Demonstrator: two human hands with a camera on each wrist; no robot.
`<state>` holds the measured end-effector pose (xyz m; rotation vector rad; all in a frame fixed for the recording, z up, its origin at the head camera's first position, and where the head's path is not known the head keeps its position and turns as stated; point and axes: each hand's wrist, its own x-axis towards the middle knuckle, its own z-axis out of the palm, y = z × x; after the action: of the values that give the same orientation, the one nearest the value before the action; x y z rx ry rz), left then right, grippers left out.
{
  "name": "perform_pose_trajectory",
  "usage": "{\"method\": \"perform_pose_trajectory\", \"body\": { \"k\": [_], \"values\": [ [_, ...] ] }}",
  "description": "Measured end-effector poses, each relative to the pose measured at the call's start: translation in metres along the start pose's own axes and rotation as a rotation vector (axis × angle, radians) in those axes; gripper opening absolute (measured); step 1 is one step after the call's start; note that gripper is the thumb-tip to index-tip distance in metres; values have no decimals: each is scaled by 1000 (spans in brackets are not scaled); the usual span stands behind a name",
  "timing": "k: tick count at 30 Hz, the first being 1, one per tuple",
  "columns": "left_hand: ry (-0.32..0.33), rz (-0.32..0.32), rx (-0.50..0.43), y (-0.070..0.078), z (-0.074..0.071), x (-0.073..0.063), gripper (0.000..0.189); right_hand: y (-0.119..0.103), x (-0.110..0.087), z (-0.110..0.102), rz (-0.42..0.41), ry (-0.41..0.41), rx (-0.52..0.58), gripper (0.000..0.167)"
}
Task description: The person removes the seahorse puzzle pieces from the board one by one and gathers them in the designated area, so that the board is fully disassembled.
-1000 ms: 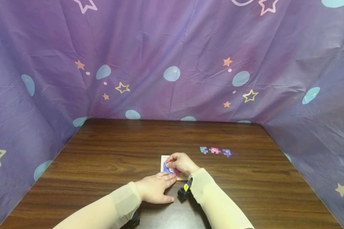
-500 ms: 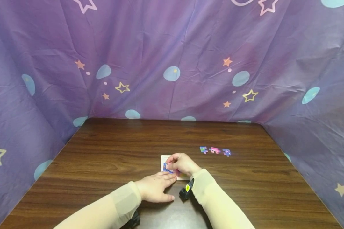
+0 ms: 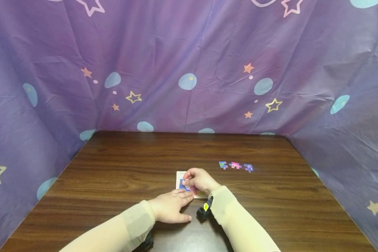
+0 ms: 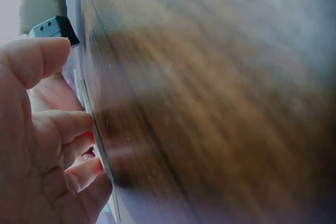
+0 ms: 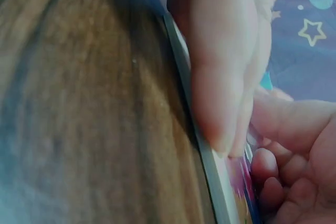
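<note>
My left hand (image 3: 171,207) lies flat with its fingers spread, the fingertips pressing on the near part of a white-framed puzzle board (image 3: 178,176). My right hand (image 3: 201,180) is bent over the same board, thumb and forefinger pinching a puzzle piece, mostly hidden by the fingers; a teal bit of the piece (image 5: 266,81) shows beside them in the right wrist view. Blue printed puzzle picture (image 3: 184,186) shows between the hands. In the left wrist view my left fingers (image 4: 79,174) touch the board's edge.
Three loose puzzle pieces lie in a row behind and right of the board: a green-blue piece (image 3: 223,165), a pink piece (image 3: 235,165) and a purple-blue piece (image 3: 248,168). The brown wooden table (image 3: 113,168) is enclosed by a purple star-patterned cloth (image 3: 163,63).
Both hands stay almost in place over the board. The right wrist has shifted very slightly to the right since a second ago. The loose pieces have not moved.
</note>
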<state>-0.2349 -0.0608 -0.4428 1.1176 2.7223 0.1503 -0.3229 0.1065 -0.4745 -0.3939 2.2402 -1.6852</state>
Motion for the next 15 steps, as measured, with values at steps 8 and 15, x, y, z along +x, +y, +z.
{"method": "perform_pose_trajectory", "body": {
  "k": [8, 15],
  "values": [
    [2, 9, 11, -2, 1, 0, 73, -2, 0, 3, 20, 62, 24, 14],
    [-2, 2, -1, -3, 2, 0, 73, -2, 4, -3, 25, 38, 96, 16]
  ]
}}
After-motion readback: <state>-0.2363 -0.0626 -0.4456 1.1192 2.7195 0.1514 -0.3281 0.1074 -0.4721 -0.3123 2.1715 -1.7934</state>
